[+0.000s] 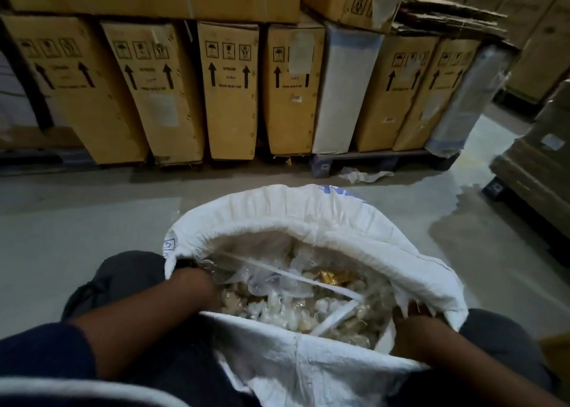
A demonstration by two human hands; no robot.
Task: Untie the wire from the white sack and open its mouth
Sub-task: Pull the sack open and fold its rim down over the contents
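Head view: white sack (308, 221) — stood on the grey floor (77, 221) between the person's knees, mouth spread wide, rim rolled outward, with clear packets (277, 308), a gold wrapper (331, 275) and white strips (296, 278) seen inside. The left rim is gripped by the left hand (192, 283) and the right rim by the right hand (413, 317), fingers curled into the fabric. Cardboard boxes (231, 92) are ranged upright on a pallet (354, 161) behind — well apart from the sack.

left hand (192, 283), right hand (411, 322) fingertips hidden by white sack (308, 218), carton (231, 98) print blurred
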